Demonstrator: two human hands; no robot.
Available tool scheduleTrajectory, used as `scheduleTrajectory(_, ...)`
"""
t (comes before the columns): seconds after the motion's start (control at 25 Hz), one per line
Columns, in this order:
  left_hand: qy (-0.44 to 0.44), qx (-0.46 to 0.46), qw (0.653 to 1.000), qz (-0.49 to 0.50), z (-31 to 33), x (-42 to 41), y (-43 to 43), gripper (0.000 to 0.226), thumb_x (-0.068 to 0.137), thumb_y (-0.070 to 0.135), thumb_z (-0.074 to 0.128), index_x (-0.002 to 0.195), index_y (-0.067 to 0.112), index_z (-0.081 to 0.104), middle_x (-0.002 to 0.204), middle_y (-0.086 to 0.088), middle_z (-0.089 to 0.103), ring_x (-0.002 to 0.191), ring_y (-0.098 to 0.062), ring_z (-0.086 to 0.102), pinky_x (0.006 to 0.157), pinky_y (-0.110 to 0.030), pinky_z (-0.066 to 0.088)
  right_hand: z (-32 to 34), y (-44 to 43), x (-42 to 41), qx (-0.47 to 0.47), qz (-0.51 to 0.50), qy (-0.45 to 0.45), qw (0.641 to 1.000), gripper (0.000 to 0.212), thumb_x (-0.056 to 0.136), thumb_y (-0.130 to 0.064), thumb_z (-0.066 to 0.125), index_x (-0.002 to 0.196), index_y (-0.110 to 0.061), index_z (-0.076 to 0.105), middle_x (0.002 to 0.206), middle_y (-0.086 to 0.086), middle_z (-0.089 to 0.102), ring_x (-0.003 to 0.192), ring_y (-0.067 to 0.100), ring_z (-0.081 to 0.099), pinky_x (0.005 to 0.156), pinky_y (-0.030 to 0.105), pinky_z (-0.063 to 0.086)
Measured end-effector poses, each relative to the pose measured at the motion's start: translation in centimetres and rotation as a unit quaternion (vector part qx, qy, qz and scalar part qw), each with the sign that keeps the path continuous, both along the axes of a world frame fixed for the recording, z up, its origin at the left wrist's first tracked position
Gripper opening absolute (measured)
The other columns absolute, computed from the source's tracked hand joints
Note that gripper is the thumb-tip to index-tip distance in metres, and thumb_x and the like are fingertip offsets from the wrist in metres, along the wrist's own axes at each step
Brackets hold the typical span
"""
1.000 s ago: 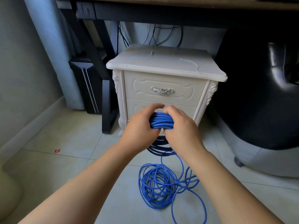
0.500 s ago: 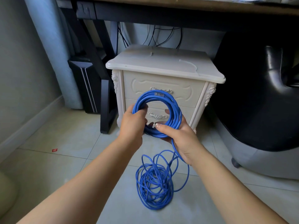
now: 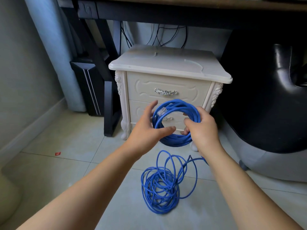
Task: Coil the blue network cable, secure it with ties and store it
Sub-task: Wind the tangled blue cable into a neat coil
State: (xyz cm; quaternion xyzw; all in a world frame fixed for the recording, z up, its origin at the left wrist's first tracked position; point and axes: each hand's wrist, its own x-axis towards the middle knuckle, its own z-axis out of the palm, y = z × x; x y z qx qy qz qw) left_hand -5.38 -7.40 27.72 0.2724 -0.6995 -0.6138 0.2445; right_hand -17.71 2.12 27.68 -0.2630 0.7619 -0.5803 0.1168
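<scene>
- On my feed the blue network cable point(image 3: 176, 141) sits in two parts. A wound coil point(image 3: 181, 104) is held up in front of the white nightstand point(image 3: 166, 63), and a loose heap point(image 3: 159, 185) lies on the tiled floor point(image 3: 83, 171) below it.
- The right hand point(image 3: 203, 130) grips the coil's right side. Its thumb comes through the ring's opening and its fingers wrap the strands from behind.
- The left hand point(image 3: 147, 130) is spread, with its fingers straight and pointing up at the coil's left side. Its thumb reaches across the lower left strands. I cannot tell whether the palm touches the cable.
- The two hands are apart, with the coil between them.
- A clear plug point(image 3: 162, 112) lies against the upper left of the coil, near the left fingertips.
- One strand rises from the heap toward the right and passes out of my sight under the right wrist.
- The coil faces me roughly upright, in front of the lower drawer. The lower drawer handle point(image 3: 167, 119) shows through its opening, and the upper drawer handle point(image 3: 166, 92) is just above it.
- The nightstand stands under a dark desk point(image 3: 166, 14), with black cords point(image 3: 166, 34) hanging behind it.
- A black computer tower point(image 3: 86, 83) stands to its left and a black chair point(image 3: 265, 105) to its right.
- A small red scrap point(image 3: 57, 153) lies on the floor at left, well apart from the cable.
</scene>
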Motion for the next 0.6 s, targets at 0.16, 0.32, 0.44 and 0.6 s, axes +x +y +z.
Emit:
scheduleTrajectory(0.16, 0.003, -0.189, 0.982, -0.006, 0.2, 0.3, -0.6, 0.084, 0.077, 0.012, 0.076, 0.145, 0.042, 0.034, 0.14, 0.016, 0.045, 0.127, 0.004, 0.043, 0.091, -0.002, 0.037, -0.3, -0.1, 0.6, 0.124, 0.052, 0.162, 0.978, 0.023, 0.079, -0.007, 0.058, 0.087, -0.029, 0.059, 0.069, -0.002, 0.062, 0.069, 0.027, 0.057, 0.067, 0.037, 0.05)
scheduleTrajectory(0.32, -0.113, -0.292, 0.949, -0.028, -0.4, 0.4, -1.1, 0.059, 0.081, 0.011, 0.066, 0.135, 0.029, 0.05, 0.108, 0.007, 0.064, 0.099, -0.01, 0.061, 0.084, -0.019, 0.046, -0.1, -0.5, 2.0, 0.189, 0.121, 0.252, 0.942, 0.026, 0.082, -0.013, 0.059, 0.101, -0.03, 0.061, 0.082, 0.001, 0.065, 0.079, 0.028, 0.057, 0.07, 0.037, 0.049)
scheduleTrajectory(0.44, -0.133, -0.261, 0.956, 0.014, -0.5, 0.2, -1.8, 0.007, 0.088, 0.02, 0.064, 0.094, 0.019, 0.065, 0.073, 0.001, 0.064, 0.072, -0.021, 0.061, 0.069, -0.034, 0.049, 0.1, -0.5, 2.3, 0.154, 0.12, 0.177, 0.965, 0.027, 0.08, -0.018, 0.062, 0.1, -0.035, 0.06, 0.084, -0.006, 0.066, 0.076, 0.021, 0.059, 0.069, 0.035, 0.05)
scheduleTrajectory(0.6, -0.057, -0.157, 0.984, 0.057, -0.2, -0.5, -1.6, 0.01, 0.092, 0.02, 0.062, 0.089, 0.011, 0.062, 0.071, -0.009, 0.058, 0.063, -0.022, 0.054, 0.067, -0.041, 0.058, 0.4, -0.1, 0.8, 0.066, 0.129, 0.04, 0.989, 0.027, 0.079, -0.024, 0.072, 0.099, -0.038, 0.059, 0.091, -0.007, 0.07, 0.081, 0.013, 0.067, 0.07, 0.029, 0.053)
